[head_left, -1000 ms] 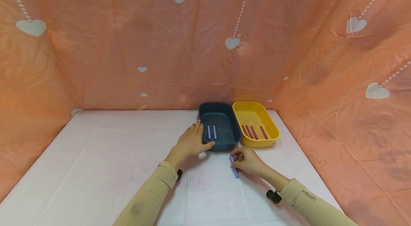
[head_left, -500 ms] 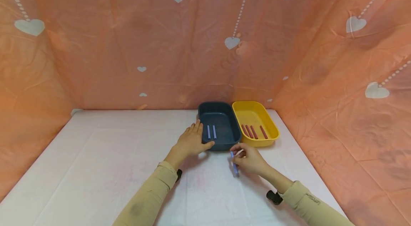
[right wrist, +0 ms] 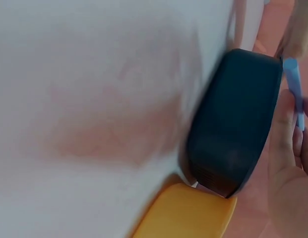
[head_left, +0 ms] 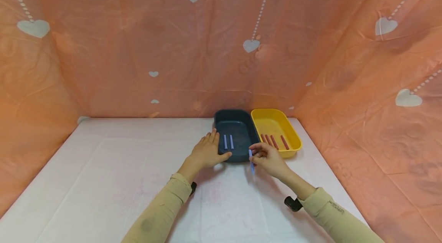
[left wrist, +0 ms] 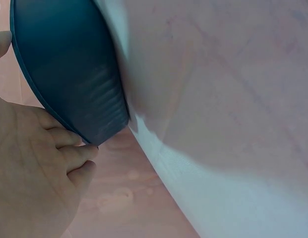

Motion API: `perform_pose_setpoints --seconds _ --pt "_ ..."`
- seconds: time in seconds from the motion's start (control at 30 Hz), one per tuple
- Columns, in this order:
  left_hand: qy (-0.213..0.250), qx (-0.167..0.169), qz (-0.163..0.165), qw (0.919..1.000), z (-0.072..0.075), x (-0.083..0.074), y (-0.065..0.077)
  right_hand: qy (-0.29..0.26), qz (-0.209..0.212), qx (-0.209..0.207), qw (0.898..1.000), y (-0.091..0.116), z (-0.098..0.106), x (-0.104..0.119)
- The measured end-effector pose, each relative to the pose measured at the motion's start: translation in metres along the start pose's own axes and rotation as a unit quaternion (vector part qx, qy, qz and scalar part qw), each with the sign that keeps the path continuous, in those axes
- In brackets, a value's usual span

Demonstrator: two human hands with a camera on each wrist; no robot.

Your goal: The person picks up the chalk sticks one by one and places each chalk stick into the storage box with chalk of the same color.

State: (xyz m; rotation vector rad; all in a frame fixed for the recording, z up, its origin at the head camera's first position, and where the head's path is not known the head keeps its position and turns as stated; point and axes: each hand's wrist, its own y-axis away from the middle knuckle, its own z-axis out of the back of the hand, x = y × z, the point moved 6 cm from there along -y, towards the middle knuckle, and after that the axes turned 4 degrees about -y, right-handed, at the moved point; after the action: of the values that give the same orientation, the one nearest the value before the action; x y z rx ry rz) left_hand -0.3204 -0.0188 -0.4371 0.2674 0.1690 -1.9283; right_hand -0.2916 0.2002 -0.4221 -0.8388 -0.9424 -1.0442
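Observation:
My left hand [head_left: 204, 153] rests along the left rim of a dark blue tray [head_left: 243, 128], its fingers straight and the thumb at the front edge. In the left wrist view, the fingers touch the tray's rim [left wrist: 32, 91]. Two light blue sticks [head_left: 231, 142] lie side by side in that tray. Between thumb and fingers, my right hand [head_left: 271, 160] pinches another light blue stick [head_left: 252, 168], raised at the tray's front right corner. The right wrist view shows this blue stick [right wrist: 293, 79] close to the tray's rim.
A yellow tray [head_left: 272, 120] stands against the dark tray's right side. Several dark red sticks [head_left: 284, 142] lie in it. White cloth [head_left: 114, 166] covers the table, and an orange curtain [head_left: 138, 43] with pale hearts hangs behind and at both sides.
My right hand has moved forward and up with the blue stick, from the cloth in front of the trays to the dark tray's front right corner. The left hand stays on the rim.

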Motion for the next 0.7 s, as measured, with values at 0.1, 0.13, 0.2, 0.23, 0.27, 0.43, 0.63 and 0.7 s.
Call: perform_pose_setpoints --seconds 0.1,0.13,0.2,0.23,0.27,0.43,0.63,0.7 --pt "0.003 -0.001 -0.001 1.0000 0.000 0.000 0.001 -0.008 0.009 -0.010 1.000 -0.006 0.002 0.004" --pt "0.003 -0.001 -0.001 1.0000 0.001 0.000 0.001 -0.007 0.010 -0.016 1.000 -0.009 0.003 0.005" --pt "0.002 -0.001 0.000 1.0000 0.001 0.000 0.002 0.000 0.008 -0.027 1.000 -0.013 0.005 0.006" --pt "0.002 -0.001 0.000 1.0000 0.001 0.000 0.002 0.002 0.007 -0.030 1.000 -0.015 0.005 0.007" --pt "0.001 -0.001 0.001 1.0000 0.001 -0.001 0.002 0.000 0.004 -0.035 0.999 -0.017 0.006 0.008" --pt "0.002 -0.005 0.000 1.0000 0.002 -0.001 0.001 0.002 0.003 -0.044 0.999 -0.029 0.005 0.011" --pt "0.002 -0.001 0.002 1.0000 0.002 0.000 0.001 0.023 0.010 -0.045 0.999 -0.046 -0.001 0.014" --pt "0.002 -0.001 0.002 1.0000 0.002 -0.001 0.002 0.026 0.015 -0.043 0.999 -0.051 -0.004 0.015"
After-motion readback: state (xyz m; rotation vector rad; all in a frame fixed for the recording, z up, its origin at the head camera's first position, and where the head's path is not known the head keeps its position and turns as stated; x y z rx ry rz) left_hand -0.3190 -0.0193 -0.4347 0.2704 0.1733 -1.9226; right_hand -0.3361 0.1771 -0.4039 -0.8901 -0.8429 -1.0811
